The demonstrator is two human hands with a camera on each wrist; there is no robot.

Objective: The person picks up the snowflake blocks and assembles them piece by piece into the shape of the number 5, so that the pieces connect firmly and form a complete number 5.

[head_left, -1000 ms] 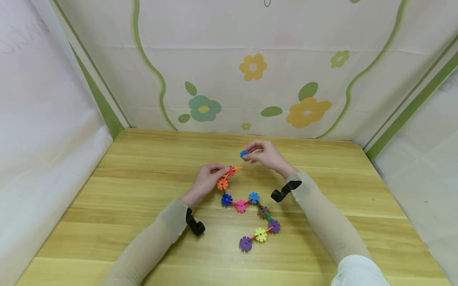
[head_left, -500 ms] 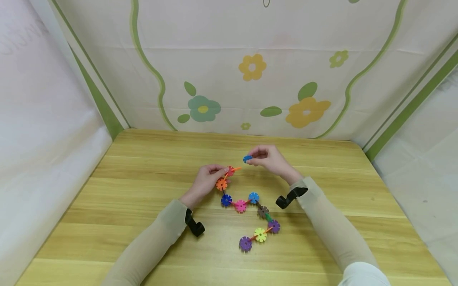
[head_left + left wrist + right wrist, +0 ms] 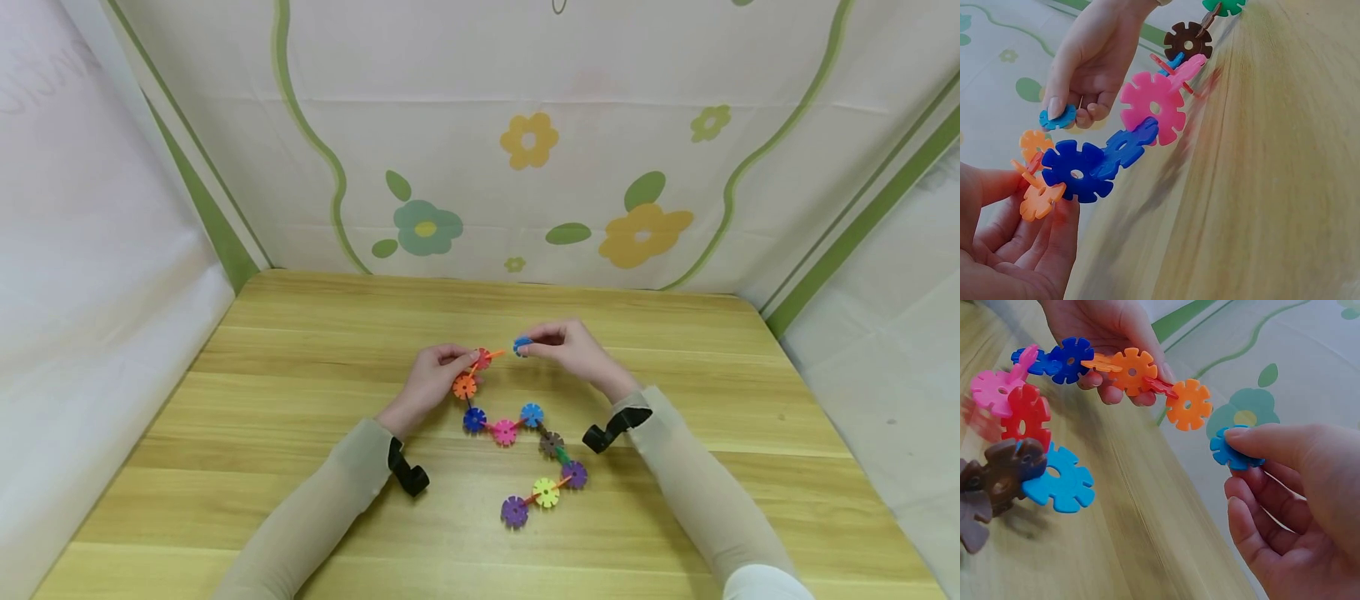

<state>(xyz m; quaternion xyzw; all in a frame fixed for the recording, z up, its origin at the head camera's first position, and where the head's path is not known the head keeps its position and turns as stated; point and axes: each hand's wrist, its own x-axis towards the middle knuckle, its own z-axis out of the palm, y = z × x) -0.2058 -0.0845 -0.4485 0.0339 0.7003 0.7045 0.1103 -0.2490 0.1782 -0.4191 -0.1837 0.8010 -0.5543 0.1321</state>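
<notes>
A chain of notched plastic snowflake discs winds over the table, joined slot to slot. My left hand (image 3: 429, 385) pinches its far end by a red disc (image 3: 483, 359). Beyond that, an orange disc (image 3: 1189, 404) sticks out toward the right hand. My right hand (image 3: 577, 357) pinches a loose light blue disc (image 3: 1230, 452) between thumb and fingers. A small gap separates this disc from the orange one. Close to the left hand the chain carries another orange disc (image 3: 465, 387) and a dark blue disc (image 3: 1077, 172).
Nearer the body, the chain continues through pink (image 3: 505, 432), light blue (image 3: 532, 415), brown (image 3: 552, 443) and yellow (image 3: 546, 492) discs to a purple end disc (image 3: 514, 512). Wood-grain table (image 3: 300, 333) lies beneath. A flower-printed cloth (image 3: 465, 167) hangs behind it.
My right hand has come nearer the body and slightly right, bringing its light blue disc about level with the protruding orange disc. The left hand and chain have barely moved.
</notes>
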